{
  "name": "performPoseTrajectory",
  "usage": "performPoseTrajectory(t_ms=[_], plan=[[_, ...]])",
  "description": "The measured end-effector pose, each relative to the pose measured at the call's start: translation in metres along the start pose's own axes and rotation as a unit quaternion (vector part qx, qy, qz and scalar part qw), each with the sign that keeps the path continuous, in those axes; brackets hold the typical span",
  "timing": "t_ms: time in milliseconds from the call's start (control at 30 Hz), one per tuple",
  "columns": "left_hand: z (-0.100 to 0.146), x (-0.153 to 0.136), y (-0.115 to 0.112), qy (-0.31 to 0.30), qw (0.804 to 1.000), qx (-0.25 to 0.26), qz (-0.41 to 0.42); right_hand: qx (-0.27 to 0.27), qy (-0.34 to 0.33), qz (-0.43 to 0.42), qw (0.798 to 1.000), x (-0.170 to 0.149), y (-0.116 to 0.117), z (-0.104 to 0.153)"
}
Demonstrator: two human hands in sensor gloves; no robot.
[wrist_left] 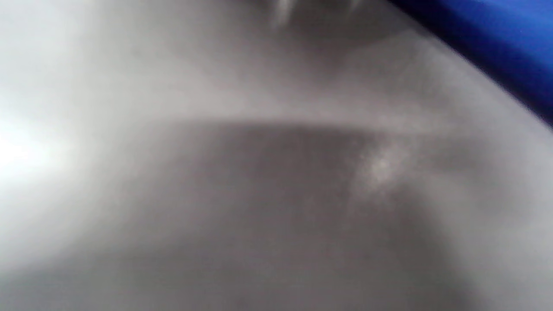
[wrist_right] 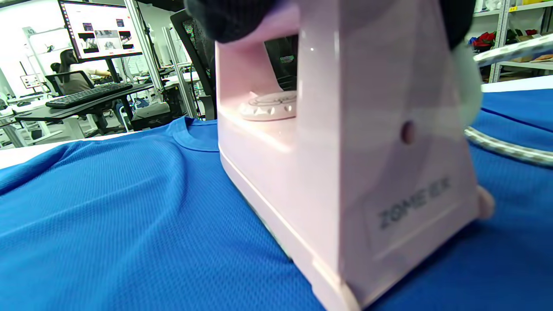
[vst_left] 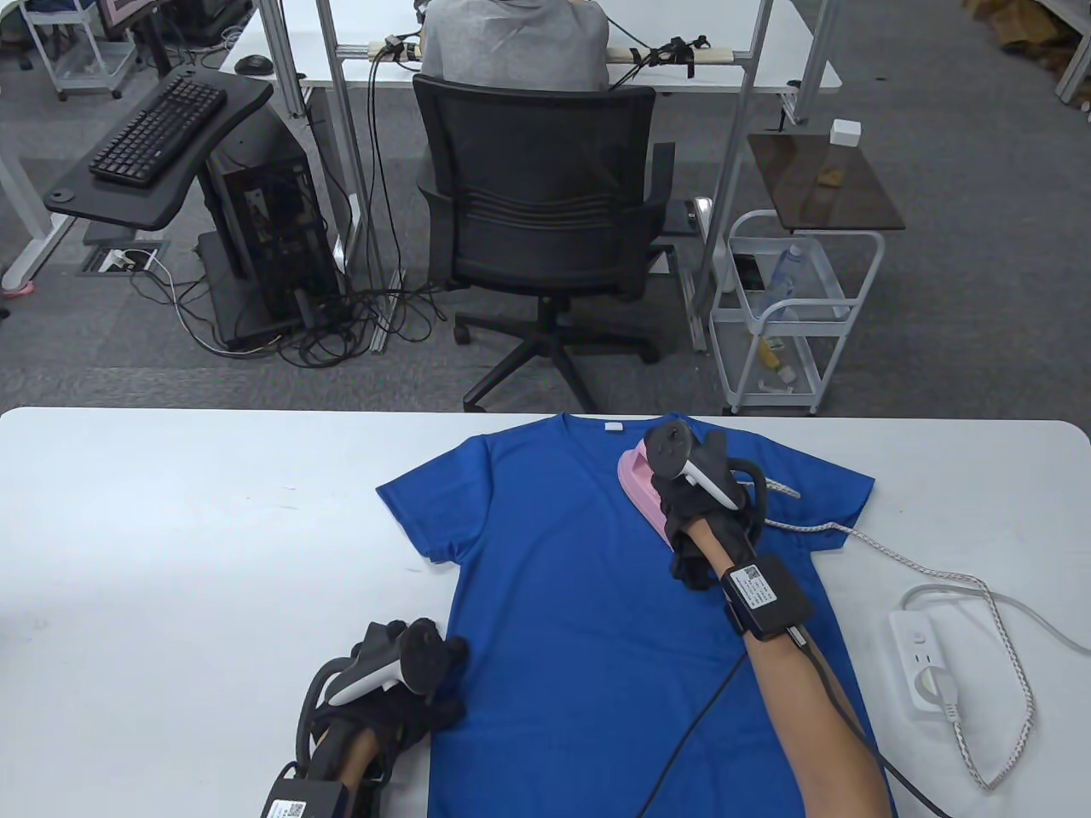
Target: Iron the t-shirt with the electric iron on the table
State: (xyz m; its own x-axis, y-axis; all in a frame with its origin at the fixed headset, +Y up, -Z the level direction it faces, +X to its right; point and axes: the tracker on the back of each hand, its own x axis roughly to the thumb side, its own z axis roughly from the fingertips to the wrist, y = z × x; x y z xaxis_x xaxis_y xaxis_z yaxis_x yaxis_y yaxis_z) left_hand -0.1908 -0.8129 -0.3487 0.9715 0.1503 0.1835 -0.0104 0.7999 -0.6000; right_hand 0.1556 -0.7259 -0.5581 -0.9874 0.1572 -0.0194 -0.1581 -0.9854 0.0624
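A blue t-shirt (vst_left: 588,596) lies flat on the white table (vst_left: 170,528), collar toward the far edge. My right hand (vst_left: 695,503) grips the handle of a pink electric iron (vst_left: 639,486), whose soleplate rests on the shirt's right chest near the collar. The right wrist view shows the iron (wrist_right: 345,164) close up on the shirt (wrist_right: 108,216), with gloved fingers (wrist_right: 233,17) around the handle. My left hand (vst_left: 409,682) rests on the shirt's left lower edge, fingers down on the fabric. The left wrist view is a blur of table with a blue strip of shirt (wrist_left: 497,43).
The iron's braided cord (vst_left: 938,588) runs right to a white power strip (vst_left: 925,665) near the table's right edge. A thin black cable (vst_left: 690,741) crosses the shirt's lower right. An office chair (vst_left: 545,221) and a white cart (vst_left: 793,307) stand beyond the table.
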Motion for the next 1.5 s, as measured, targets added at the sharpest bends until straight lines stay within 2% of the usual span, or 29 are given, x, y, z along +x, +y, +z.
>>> performPoseTrajectory(t_ms=[333,500,667,900,1133,1300,1500], plan=[[0.000,0.000,0.000,0.000,1.000,0.000,0.000,-0.021,0.065,0.009,0.998,0.001,0.001,-0.032],[0.000,0.000,0.000,0.000,1.000,0.000,0.000,-0.020,0.068,0.008,0.997,0.000,0.001,-0.035],[0.000,0.000,0.000,0.001,1.000,0.000,0.000,-0.013,0.053,0.014,0.998,-0.009,-0.001,-0.023],[0.000,0.000,0.000,0.001,1.000,0.000,-0.001,0.000,0.037,0.014,0.999,-0.038,-0.005,0.006],[0.000,0.000,0.000,0.001,1.000,0.001,-0.001,-0.007,0.069,0.035,0.997,-0.060,-0.008,0.021],[0.000,0.000,0.000,0.001,1.000,0.000,-0.001,-0.015,0.112,0.048,0.992,-0.065,-0.010,0.010],[0.000,0.000,0.000,0.001,1.000,0.002,0.001,-0.032,0.152,0.049,0.987,-0.066,-0.010,-0.025]])
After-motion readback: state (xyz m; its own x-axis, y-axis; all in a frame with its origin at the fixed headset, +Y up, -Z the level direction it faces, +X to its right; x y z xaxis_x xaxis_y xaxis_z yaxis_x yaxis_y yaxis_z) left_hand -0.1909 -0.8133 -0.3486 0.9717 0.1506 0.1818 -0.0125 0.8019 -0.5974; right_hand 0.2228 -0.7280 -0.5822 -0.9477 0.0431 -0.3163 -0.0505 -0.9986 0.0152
